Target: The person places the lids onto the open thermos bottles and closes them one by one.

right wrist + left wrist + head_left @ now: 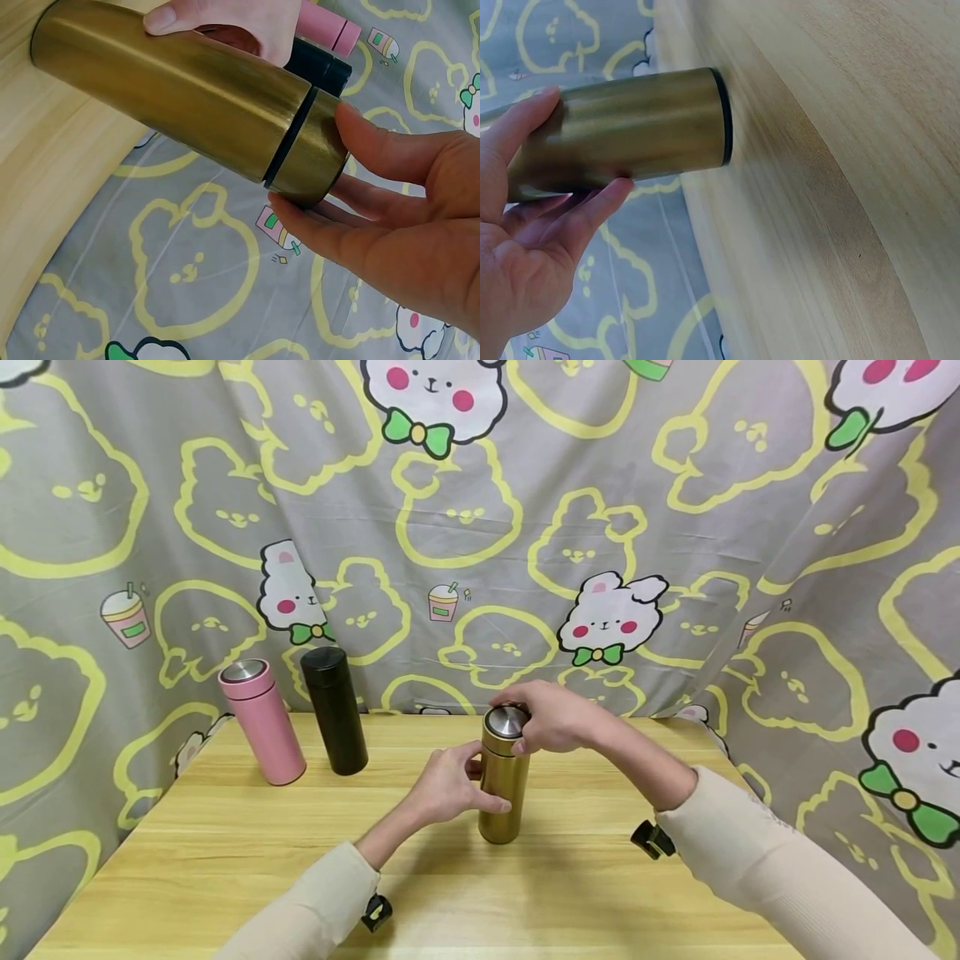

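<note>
A gold thermos flask (501,822) stands upright on the wooden table in the head view. My left hand (447,787) grips its body from the left, thumb on the near side and fingers going round behind. With thumb and fingers my right hand (561,720) holds the gold lid (313,154), whose top is a silver disc. A dark ring shows between lid and body in the right wrist view. In the left wrist view the flask's black-edged base (726,116) meets the table.
A pink thermos flask (272,739) and a black thermos flask (339,727) stand side by side at the back left of the wooden table (247,852). Behind the table hangs a grey curtain (480,652) with cartoon animals. Dark wrist-worn devices (652,840) show below the sleeves.
</note>
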`<state>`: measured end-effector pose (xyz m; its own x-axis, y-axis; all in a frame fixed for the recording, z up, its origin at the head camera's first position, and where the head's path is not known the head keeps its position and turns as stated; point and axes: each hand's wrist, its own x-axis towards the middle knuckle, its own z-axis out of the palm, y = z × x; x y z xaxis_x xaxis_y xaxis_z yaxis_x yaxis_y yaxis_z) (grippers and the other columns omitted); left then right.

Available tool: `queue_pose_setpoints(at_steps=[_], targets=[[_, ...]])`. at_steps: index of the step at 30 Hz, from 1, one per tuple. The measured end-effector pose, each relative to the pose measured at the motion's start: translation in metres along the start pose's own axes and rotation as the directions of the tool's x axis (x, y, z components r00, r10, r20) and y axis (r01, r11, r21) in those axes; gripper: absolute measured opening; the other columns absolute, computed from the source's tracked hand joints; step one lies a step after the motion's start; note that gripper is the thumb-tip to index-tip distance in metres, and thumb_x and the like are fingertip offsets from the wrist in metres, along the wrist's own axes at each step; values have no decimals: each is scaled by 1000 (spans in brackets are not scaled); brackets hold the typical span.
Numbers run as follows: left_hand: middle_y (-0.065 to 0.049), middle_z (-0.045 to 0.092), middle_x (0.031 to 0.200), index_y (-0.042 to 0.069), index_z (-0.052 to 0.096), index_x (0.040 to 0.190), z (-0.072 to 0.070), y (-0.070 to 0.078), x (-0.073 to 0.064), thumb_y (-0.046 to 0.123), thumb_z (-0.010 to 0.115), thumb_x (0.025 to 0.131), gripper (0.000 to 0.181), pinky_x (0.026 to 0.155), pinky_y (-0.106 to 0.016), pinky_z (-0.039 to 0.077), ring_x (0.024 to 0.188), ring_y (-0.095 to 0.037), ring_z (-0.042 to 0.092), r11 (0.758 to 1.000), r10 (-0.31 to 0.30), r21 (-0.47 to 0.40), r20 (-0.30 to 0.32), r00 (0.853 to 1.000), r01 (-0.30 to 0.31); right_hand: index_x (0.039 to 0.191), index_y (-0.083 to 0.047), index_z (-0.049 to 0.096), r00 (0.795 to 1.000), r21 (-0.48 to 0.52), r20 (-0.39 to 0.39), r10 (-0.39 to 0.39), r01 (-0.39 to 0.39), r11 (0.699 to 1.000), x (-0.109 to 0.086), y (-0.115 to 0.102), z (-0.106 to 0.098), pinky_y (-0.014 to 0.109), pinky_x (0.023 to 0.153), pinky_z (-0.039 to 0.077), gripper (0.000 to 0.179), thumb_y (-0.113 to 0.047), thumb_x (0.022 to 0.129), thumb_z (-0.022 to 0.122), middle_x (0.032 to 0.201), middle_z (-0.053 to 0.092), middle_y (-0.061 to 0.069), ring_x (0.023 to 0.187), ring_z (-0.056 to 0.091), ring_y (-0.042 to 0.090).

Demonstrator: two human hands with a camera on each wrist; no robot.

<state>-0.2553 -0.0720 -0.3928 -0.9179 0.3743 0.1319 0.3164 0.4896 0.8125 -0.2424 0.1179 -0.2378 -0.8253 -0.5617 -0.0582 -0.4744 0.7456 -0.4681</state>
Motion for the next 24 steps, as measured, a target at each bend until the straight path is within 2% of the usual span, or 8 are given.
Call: queue_pose_setpoints(at_steps=[14,17,21,24], targets=[[3,78,109,26,66,121,1,-2,-1,40,96,63,67,87,-34,59,102,-10,73,999,24,32,-20,1000,-23,132,-4,65,995,-21,-103,-17,15,1000,0,3,6,37,86,56,60,-4,75,85,118,73,10,96,68,20],[4,78,108,27,66,119,1,-2,0,41,96,62,65,86,-33,59,101,-9,73,999,28,37,-28,999,-27,129,-5,67,990,-51,-140,-12,5,999,0,3,8,39,91,50,59,-10,74,87,113,75,8,94,69,18],[4,78,107,28,67,117,2,-2,0,40,97,62,64,85,-33,59,100,-10,73,999,34,42,-36,999,-32,122,-7,71,980,-78,-197,19,-35,996,-1,2,11,35,82,50,56,-22,72,92,104,76,7,86,68,17],[4,78,107,28,67,115,2,-1,-1,41,97,62,62,84,-33,59,99,-10,73,999,28,43,-38,999,-27,112,-7,73,971,-86,-238,38,-60,994,-1,0,13,30,65,51,52,-31,70,93,95,74,4,76,65,18]])
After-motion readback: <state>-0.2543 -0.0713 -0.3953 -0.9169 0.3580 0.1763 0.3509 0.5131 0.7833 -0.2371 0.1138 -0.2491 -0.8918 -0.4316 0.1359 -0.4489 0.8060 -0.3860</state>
